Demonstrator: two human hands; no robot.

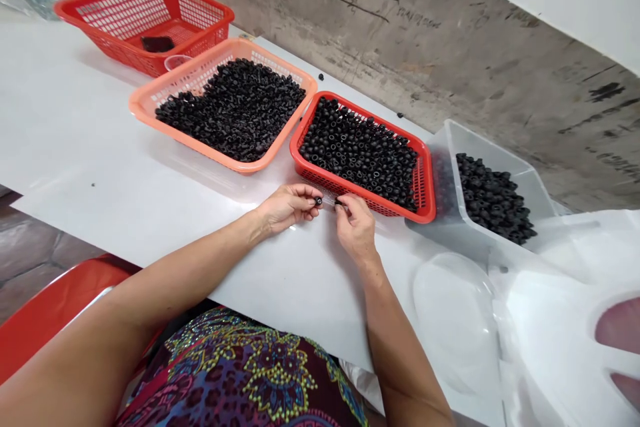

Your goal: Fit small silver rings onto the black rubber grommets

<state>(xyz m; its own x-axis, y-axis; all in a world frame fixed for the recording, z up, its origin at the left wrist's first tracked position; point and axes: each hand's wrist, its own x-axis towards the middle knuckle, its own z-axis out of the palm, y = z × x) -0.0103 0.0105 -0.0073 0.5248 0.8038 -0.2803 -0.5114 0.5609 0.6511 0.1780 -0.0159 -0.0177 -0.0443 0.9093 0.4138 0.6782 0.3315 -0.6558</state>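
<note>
Over table [295, 273], left fingers [303, 203], right fingers [354, 204] each pinch black piece [319, 201].

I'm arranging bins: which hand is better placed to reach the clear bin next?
Likely the right hand: it's nearer the clear bin. The left hand, pinching a small black part, is farther away. The right also holds something dark.

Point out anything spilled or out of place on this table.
Two loose black pieces lie by the wall and a dark speck on the tabletop at left. They look spilled, since similar pieces sit in the peach basket.
</note>
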